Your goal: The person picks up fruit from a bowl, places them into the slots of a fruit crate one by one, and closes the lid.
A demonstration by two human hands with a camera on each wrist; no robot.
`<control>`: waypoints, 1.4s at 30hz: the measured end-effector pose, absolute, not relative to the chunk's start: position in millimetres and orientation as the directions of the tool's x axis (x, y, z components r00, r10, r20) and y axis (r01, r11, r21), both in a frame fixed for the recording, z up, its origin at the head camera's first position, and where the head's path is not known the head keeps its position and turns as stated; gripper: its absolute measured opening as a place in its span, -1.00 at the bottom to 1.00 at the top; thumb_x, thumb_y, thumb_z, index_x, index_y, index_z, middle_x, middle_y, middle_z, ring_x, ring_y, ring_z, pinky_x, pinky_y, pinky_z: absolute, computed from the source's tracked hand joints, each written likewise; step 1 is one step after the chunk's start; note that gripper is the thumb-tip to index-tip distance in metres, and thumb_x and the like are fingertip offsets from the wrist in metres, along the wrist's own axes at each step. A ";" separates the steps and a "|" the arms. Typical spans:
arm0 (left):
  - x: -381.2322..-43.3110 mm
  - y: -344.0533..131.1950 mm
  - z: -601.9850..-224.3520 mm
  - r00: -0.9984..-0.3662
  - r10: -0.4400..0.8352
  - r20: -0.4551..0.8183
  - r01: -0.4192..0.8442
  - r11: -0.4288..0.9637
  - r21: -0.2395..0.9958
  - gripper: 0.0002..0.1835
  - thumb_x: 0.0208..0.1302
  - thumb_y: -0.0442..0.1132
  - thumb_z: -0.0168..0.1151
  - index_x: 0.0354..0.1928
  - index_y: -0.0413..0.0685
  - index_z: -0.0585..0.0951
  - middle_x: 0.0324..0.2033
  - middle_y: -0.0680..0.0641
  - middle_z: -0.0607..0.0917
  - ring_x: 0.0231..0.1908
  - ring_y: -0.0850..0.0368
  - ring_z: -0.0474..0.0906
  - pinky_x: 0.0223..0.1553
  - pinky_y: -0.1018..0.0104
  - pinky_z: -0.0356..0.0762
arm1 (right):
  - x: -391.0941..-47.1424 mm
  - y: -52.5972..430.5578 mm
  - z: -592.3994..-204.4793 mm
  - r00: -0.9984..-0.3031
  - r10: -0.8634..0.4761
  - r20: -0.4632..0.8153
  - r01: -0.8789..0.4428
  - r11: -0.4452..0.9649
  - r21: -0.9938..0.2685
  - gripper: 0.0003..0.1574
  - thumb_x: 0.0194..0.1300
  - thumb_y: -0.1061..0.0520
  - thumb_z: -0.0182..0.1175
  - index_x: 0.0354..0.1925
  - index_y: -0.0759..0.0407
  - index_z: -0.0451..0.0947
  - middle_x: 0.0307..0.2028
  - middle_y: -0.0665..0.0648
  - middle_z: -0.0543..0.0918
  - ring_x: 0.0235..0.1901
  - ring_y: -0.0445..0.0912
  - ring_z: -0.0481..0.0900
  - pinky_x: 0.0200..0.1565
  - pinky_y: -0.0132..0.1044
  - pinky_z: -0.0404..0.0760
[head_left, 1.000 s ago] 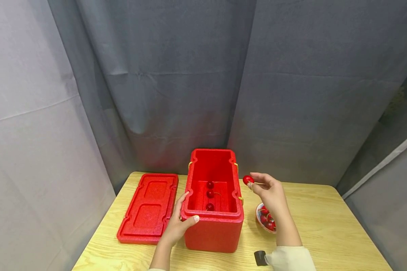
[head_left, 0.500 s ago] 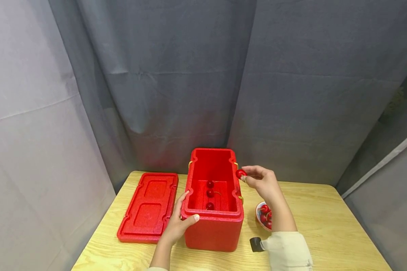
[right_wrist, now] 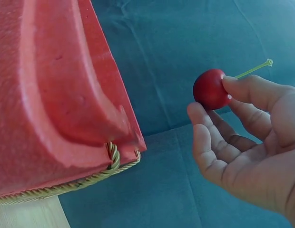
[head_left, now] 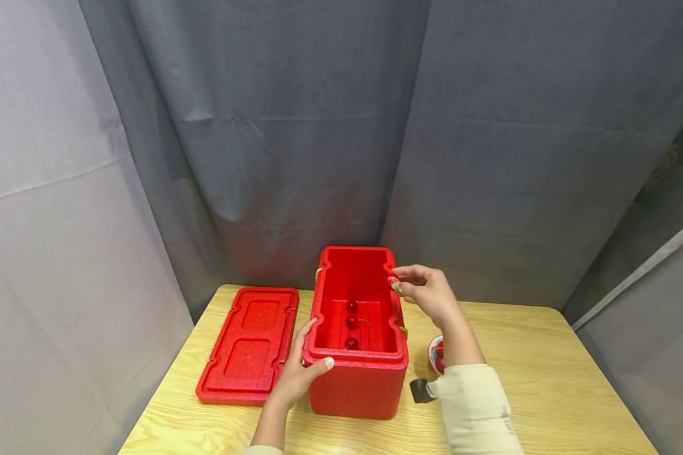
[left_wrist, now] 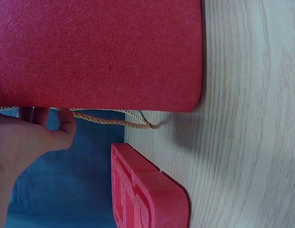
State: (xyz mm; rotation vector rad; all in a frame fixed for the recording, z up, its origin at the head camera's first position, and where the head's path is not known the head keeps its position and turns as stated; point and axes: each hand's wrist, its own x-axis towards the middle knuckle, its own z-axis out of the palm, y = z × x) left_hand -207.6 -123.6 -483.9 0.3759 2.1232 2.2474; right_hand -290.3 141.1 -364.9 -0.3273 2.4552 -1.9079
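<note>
Grey curtains back a wooden table. The right hand pinches a cherry near the red box; the left hand grips its corner. Probably light and slick, the cherry suits fingertips at its sides.

lid: left of box | three cherries: in box | bowl: right of box

Cream sleeves — black block by right cuff
</note>
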 end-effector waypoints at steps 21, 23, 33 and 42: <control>-206.5 -123.9 -484.8 -0.974 0.175 0.144 0.138 -0.047 0.989 -0.09 0.07 -0.26 0.29 0.42 0.11 0.02 0.34 -0.13 -0.01 0.23 -0.23 0.15 0.07 0.11 0.34 | -320.2 115.5 -359.0 -0.980 -0.193 0.052 -0.108 0.288 -0.952 -0.63 0.22 0.27 0.16 0.01 0.35 0.52 -0.20 0.21 0.64 -0.24 0.05 0.57 -0.10 0.00 0.53; -206.6 -124.1 -483.9 -0.975 0.169 0.148 0.142 -0.043 0.989 -0.10 0.07 -0.26 0.29 0.42 0.11 0.02 0.34 -0.13 -0.01 0.22 -0.21 0.17 0.06 0.11 0.35 | -324.0 111.6 -357.4 -0.979 -0.194 0.054 -0.110 0.289 -0.951 -0.63 0.21 0.28 0.16 0.00 0.35 0.52 -0.22 0.20 0.64 -0.27 0.02 0.56 -0.10 -0.01 0.53; -207.6 -124.6 -483.3 -0.970 0.177 0.167 0.161 -0.048 0.986 -0.11 0.08 -0.29 0.28 0.41 0.07 0.04 0.34 -0.15 -0.04 0.21 -0.18 0.17 0.06 0.13 0.33 | -343.2 98.1 -356.2 -0.978 -0.209 -0.024 -0.034 0.267 -0.963 -0.65 0.25 0.30 0.12 0.03 0.33 0.51 -0.18 0.21 0.65 -0.13 0.11 0.54 -0.03 -0.03 0.48; -208.6 -123.8 -483.4 -0.969 0.180 0.169 0.161 -0.063 0.985 -0.11 0.08 -0.30 0.27 0.41 0.06 0.03 0.33 -0.15 0.01 0.18 -0.13 0.23 0.04 0.17 0.37 | -362.2 89.3 -372.6 -0.967 -0.235 -0.098 0.044 0.225 -0.973 -0.67 0.23 0.29 0.17 -0.01 0.33 0.54 -0.25 0.19 0.68 -0.22 0.09 0.59 -0.09 -0.08 0.54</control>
